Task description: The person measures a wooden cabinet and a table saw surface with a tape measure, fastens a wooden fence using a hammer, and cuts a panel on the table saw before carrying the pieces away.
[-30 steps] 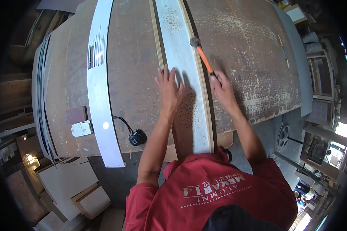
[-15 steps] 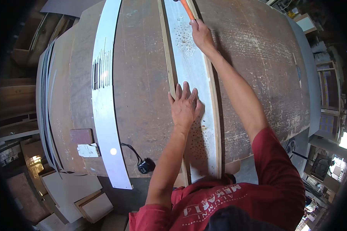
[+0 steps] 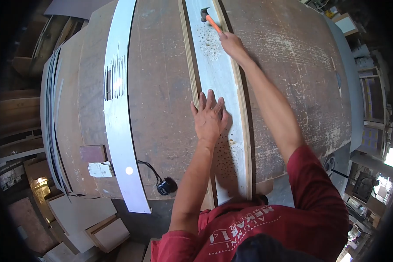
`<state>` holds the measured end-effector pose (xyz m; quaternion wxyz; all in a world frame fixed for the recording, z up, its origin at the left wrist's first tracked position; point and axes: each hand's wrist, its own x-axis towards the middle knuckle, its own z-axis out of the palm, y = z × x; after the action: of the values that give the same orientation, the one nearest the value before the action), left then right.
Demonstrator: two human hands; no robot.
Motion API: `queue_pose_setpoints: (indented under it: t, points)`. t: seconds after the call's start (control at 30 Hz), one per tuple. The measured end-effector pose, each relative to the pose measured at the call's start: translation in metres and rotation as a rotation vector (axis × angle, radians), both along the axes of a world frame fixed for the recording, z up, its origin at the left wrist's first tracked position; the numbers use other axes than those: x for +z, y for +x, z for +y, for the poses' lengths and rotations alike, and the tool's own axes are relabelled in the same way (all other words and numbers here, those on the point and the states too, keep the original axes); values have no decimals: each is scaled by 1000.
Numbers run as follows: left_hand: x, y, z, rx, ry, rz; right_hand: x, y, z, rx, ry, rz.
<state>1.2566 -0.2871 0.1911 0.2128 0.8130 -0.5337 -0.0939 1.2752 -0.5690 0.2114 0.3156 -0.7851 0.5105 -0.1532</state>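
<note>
Hammer over the far end of the board, two patches marked

The long pale board [image 3: 220, 81] lay on the bench [image 3: 157, 65], framed by wooden edge strips. Its face bore a far cluster of marks [image 3: 208, 46] and a near cluster of marks [image 3: 233, 159], too small to tell as pits or specks. These suggested that two areas had been worked; the stretch between looked mostly plain, and what remained could not be judged.

The right hand [image 3: 232, 45] was closed around the handle of the claw hammer [image 3: 213, 24], its head over the board, beyond the far cluster. The left hand [image 3: 208, 124] lay palm down on the board, fingers a little spread, gripping nothing. Left of the board were a slotted white strip [image 3: 122, 144] and a tape measure [image 3: 165, 187].

A second earlier, the hammer head had been over the board's right edge, nearer the person; the left hand had been similarly placed
</note>
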Motion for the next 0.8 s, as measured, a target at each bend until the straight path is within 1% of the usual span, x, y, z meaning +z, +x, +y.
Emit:
queue_pose_setpoints:
  t: [0.03, 0.07, 0.13, 0.17, 0.23, 0.27, 0.3, 0.33, 0.37, 0.4, 0.43, 0.47, 0.53, 0.57, 0.63, 0.67, 0.73, 0.8]
  points:
    - [2, 0, 0, -1, -3, 12, 3, -19, 17, 30, -38, -71]
    - [2, 2, -2, -2, -21, -12, 10, -41, 41, 27, -32, -51]
    - [-1, 0, 2, -9, -52, -48, 23, -94, 112, -145, 202, -251]
    - [-3, -1, 6, -15, -74, -66, 23, -124, 146, -161, 277, -266]
    - [-8, 2, 10, -57, -61, -57, 23, -189, 202, -157, 298, -239]
    - [-8, 3, 15, -86, -72, -71, 21, -221, 229, -131, 251, -193]
    - [-7, 3, 22, -81, -79, -70, 40, -242, 256, -138, 202, -77]
    - [-9, 4, 28, -134, -46, -70, 58, -259, 278, -142, 151, 36]
    - [-10, 2, 35, -188, -8, -70, 64, -275, 292, -133, 145, 35]
    - [-11, -5, 45, -180, -12, -73, 66, -291, 303, -77, 4, 101]
    - [-10, -15, 56, -168, -8, -70, 71, -295, 309, -24, -140, 164]
    - [-8, -24, 66, -162, -6, -67, 74, -295, 311, -24, -148, 158]
    - [0, -39, 81, -151, 10, -61, 90, -284, 315, 74, -299, 231]
    - [0, -44, 87, -122, -18, -50, 91, -279, 313, 74, -309, 231]
    - [-1, -46, 91, -87, -55, -38, 89, -264, 307, 165, -420, 403]
    - [-1, -45, 91, -89, -52, -31, 90, -257, 308, 167, -431, 405]
    - [-2, -43, 91, -77, -60, -16, 92, -242, 311, 255, -508, 665]
    - [-4, -42, 92, -79, -36, -13, 92, -230, 319, 296, -576, 706]
